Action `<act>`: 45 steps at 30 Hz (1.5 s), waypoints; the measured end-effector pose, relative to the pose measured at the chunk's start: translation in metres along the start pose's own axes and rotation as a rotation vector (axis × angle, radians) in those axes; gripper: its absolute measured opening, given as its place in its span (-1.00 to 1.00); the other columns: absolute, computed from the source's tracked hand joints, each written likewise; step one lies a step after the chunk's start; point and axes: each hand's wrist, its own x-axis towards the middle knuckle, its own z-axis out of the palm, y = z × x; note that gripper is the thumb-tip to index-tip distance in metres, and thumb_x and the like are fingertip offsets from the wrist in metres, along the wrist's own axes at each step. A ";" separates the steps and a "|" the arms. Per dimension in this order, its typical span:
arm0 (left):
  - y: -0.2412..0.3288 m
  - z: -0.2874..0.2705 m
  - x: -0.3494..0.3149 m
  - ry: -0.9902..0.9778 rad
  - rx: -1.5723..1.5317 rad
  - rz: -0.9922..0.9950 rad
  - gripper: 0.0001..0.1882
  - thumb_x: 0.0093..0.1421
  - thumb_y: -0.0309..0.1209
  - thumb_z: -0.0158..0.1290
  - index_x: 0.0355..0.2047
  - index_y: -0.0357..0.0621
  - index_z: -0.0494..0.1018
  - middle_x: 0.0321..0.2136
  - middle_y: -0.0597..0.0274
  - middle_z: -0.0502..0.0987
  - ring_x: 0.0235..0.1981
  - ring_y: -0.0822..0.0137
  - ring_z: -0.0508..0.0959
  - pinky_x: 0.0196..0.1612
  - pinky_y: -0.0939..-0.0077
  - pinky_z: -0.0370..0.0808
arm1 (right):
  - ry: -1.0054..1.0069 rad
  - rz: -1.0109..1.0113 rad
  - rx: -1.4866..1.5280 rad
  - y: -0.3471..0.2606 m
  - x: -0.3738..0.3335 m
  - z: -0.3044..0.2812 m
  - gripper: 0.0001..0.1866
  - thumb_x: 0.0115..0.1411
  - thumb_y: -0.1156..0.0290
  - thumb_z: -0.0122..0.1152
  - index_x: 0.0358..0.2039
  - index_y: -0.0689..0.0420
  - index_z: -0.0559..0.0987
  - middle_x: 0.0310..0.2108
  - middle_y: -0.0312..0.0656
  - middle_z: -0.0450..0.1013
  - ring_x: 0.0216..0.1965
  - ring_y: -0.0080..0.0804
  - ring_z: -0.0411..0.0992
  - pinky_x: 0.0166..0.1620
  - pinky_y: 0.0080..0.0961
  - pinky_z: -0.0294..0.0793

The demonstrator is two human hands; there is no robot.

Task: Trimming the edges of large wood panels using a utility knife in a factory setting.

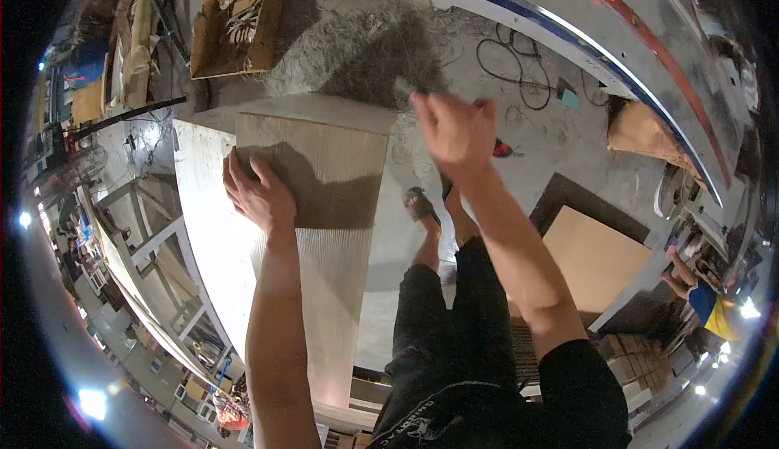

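A wood-grain panel (341, 279) lies on a white work table (207, 189) to my left, its far part in shadow. My left hand (264, 193) rests on the panel near its left edge, fingers spread and palm down. Out past the panel's right edge, my right hand (458, 128) is raised in the air with its fingers curled in. A small greyish blur shows by its fingertips, and I cannot make out what is in them. Beyond both hands, a heap of thin, tangled pale strips (324, 60) covers part of the floor.
An open cardboard box (231, 31) of scraps stands at the far left. Black cable (519, 68) loops over the floor. A long metal-edged machine (617, 43) curves along the far right. Stacked tan boards (596, 258) lie right of my legs. Another person (702, 303) is at the right edge.
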 end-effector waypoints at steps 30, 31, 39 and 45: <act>-0.007 -0.001 0.005 -0.082 0.000 -0.080 -0.35 0.41 0.05 -0.17 0.38 -0.02 0.25 0.38 0.03 0.20 0.43 -0.02 0.13 0.45 -0.04 0.01 | -0.201 0.312 0.839 -0.034 -0.021 -0.001 -0.61 0.29 0.13 0.37 0.00 0.11 0.65 -0.36 -0.12 0.65 -0.33 -0.40 0.62 -0.20 -0.50 0.56; -0.003 -0.001 0.004 -0.075 -0.005 -0.064 -0.35 0.41 0.06 -0.17 0.38 -0.02 0.25 0.38 0.03 0.19 0.43 -0.03 0.13 0.45 -0.04 0.00 | -0.199 0.312 0.832 -0.033 -0.021 0.002 -0.61 0.29 0.13 0.37 0.00 0.11 0.65 -0.36 -0.12 0.65 -0.33 -0.40 0.62 -0.20 -0.50 0.56; -0.002 0.003 0.003 -0.067 -0.015 -0.070 -0.33 0.40 0.07 -0.18 0.37 -0.04 0.26 0.37 0.01 0.21 0.43 -0.04 0.13 0.45 -0.05 -0.01 | -0.184 0.871 1.371 -0.042 -0.016 0.023 -0.74 0.30 0.24 0.36 -0.27 0.20 0.61 -0.50 -0.40 0.42 -0.50 -0.59 0.37 -0.41 -0.56 0.30; -0.003 -0.001 0.002 -0.031 -0.028 -0.063 -0.34 0.39 0.06 -0.16 0.36 -0.04 0.27 0.37 -0.03 0.21 0.43 -0.06 0.13 0.44 -0.08 0.00 | -0.167 0.903 1.138 -0.027 -0.048 0.025 -0.68 0.33 0.15 0.27 -0.21 0.18 0.56 -0.42 -0.31 0.40 -0.48 -0.52 0.36 -0.35 -0.50 0.35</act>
